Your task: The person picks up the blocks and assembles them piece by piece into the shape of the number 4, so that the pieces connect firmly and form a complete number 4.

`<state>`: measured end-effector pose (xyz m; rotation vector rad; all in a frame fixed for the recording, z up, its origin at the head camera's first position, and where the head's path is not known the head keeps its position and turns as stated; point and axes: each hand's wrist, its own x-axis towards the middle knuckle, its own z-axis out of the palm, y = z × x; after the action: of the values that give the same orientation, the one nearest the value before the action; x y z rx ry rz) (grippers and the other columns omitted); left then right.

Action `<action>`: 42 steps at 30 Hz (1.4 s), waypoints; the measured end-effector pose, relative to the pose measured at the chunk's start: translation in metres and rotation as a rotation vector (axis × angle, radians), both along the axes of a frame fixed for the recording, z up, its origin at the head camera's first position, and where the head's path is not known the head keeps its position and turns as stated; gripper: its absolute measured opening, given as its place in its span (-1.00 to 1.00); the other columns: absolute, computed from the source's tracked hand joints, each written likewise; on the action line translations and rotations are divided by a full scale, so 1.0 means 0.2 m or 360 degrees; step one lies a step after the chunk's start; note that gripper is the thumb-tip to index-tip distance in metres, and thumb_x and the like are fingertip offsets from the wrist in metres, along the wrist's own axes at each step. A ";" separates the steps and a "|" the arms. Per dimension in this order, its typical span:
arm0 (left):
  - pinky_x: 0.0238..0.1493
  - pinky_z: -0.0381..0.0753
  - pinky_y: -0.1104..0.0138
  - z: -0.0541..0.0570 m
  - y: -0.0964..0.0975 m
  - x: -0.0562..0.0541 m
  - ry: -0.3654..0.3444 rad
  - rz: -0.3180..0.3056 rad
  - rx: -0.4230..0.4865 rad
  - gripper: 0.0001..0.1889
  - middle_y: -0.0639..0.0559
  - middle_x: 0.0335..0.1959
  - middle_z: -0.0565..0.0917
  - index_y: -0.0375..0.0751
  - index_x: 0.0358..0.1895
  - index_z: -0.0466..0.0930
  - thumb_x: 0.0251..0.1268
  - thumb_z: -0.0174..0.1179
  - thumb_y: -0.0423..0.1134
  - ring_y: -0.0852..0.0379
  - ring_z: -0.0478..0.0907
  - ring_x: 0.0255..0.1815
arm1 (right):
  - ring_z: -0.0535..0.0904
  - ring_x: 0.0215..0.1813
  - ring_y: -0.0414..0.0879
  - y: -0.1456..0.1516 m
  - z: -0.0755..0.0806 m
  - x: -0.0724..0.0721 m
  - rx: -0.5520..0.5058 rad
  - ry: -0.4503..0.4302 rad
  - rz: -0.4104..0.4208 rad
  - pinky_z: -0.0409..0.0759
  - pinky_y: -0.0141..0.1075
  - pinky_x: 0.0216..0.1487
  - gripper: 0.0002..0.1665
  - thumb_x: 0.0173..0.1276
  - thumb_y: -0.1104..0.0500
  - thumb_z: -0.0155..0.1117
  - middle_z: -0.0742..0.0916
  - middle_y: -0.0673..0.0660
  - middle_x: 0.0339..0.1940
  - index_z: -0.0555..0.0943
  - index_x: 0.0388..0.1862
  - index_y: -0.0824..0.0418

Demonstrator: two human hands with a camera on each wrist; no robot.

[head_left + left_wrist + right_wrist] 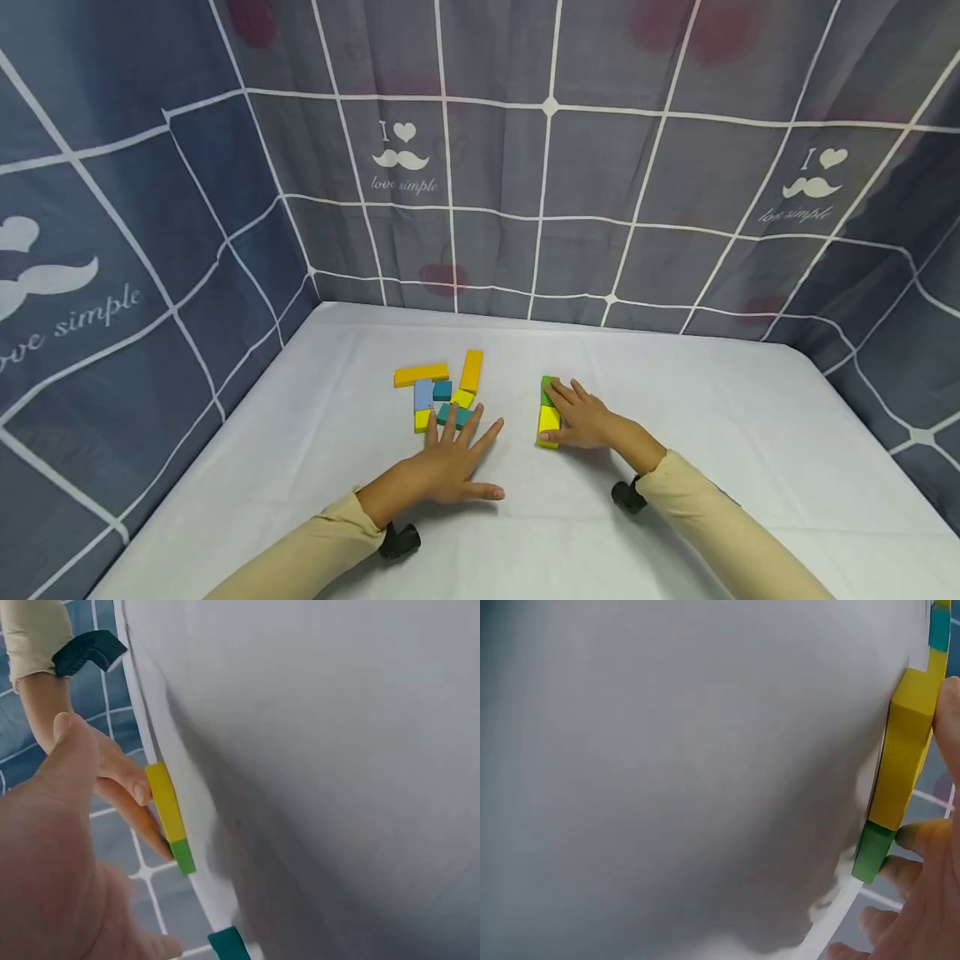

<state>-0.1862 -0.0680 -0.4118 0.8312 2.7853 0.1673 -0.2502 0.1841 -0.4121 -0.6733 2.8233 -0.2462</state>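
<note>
My right hand [588, 421] rests against a yellow block [548, 421] and a green block [547, 390] that lie end to end on the white cloth. The right wrist view has its thumb at the yellow block [904, 757] and a fingertip at the green block [873, 853]. With fingers spread, my left hand [450, 467] reaches to a loose group of blocks. Its fingertips are at a teal block [447, 412], partly covering it; whether they touch it I cannot tell. Beside that block are a light blue block [423, 394] and a small yellow block [422, 422].
Farther back in the group lie a smaller teal block [442, 390], another yellow block [462, 399] and two long orange-yellow blocks, one sideways [421, 375], one pointing away [471, 371]. A grey checked curtain [495, 167] surrounds the white-covered table [360, 333].
</note>
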 end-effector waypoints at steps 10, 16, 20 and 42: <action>0.26 -0.31 -0.32 0.02 -0.01 0.07 0.0004 -0.0162 0.0089 -0.09 -0.16 0.48 -0.18 0.08 0.45 -0.14 0.09 -0.11 0.42 -0.34 -0.35 0.43 | -0.09 0.43 0.36 -0.05 0.02 0.10 -0.0015 -0.0008 0.0030 0.10 0.21 0.29 0.04 0.17 -0.33 0.10 0.10 0.26 0.47 0.05 0.43 0.26; 0.27 -0.26 -0.30 0.00 0.00 0.09 0.0022 -0.0207 0.0103 -0.13 -0.14 0.48 -0.14 0.09 0.45 -0.10 0.11 -0.11 0.40 -0.31 -0.33 0.45 | -0.01 0.41 0.35 -0.09 0.03 0.15 0.0008 -0.0019 0.0048 0.13 0.19 0.29 0.06 0.15 -0.34 0.11 0.10 0.24 0.47 0.05 0.43 0.25; 0.27 -0.23 -0.30 -0.01 -0.01 0.11 0.0044 -0.0226 0.0071 -0.13 -0.13 0.48 -0.13 0.10 0.44 -0.08 0.11 -0.12 0.41 -0.30 -0.30 0.45 | 0.00 0.42 0.31 -0.12 0.01 0.18 0.0049 -0.0002 0.0070 0.16 0.18 0.28 0.09 0.10 -0.40 0.10 0.11 0.21 0.47 0.06 0.43 0.20; 0.27 -0.11 -0.27 -0.01 -0.02 0.20 0.0069 -0.0430 0.0030 -0.19 -0.09 0.44 0.04 0.10 0.43 -0.02 0.15 -0.11 0.37 -0.27 -0.12 0.44 | 0.06 0.41 0.25 -0.22 0.02 0.39 0.0055 0.0037 0.0222 0.19 0.16 0.27 0.10 0.05 -0.46 0.06 0.17 0.20 0.44 0.13 0.41 0.19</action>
<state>-0.1468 -0.0722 -0.4146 1.2167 2.6785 0.1299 -0.1727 0.1396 -0.4075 -0.8660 2.7799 -0.1655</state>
